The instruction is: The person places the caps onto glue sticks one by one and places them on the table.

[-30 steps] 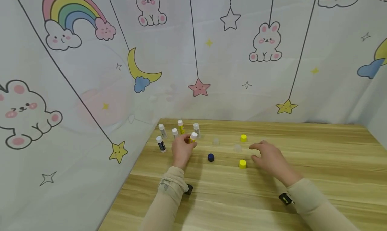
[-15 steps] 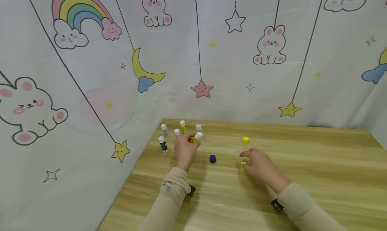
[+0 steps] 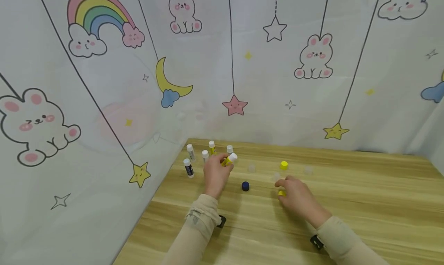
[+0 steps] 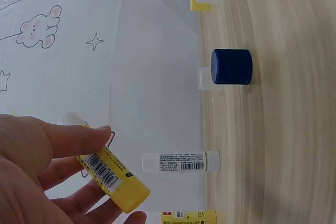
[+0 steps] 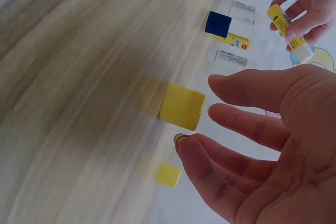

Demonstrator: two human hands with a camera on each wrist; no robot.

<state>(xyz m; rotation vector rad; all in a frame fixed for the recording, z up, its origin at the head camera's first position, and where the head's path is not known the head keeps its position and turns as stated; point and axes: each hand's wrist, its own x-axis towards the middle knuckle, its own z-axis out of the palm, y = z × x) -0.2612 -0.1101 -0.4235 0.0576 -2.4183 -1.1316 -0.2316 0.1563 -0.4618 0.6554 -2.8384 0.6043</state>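
My left hand grips a yellow glue stick with a white end, held tilted above the table. In the right wrist view its white end points down to the right. My right hand reaches over a yellow cap standing on the table. Its thumb and fingers are spread around the cap, with a gap showing in the right wrist view. Left of it stands a dark blue cap. Another yellow cap and several clear caps stand farther back.
Several glue sticks stand upright at the table's back left, among them a dark blue one, a yellow one and a white one. A printed curtain hangs along the left and back edges of the wooden table.
My right hand has moved left and down to the near yellow cap, uncovering a clear cap behind it. The glue stick in my left hand has tilted from near upright to slanting right.
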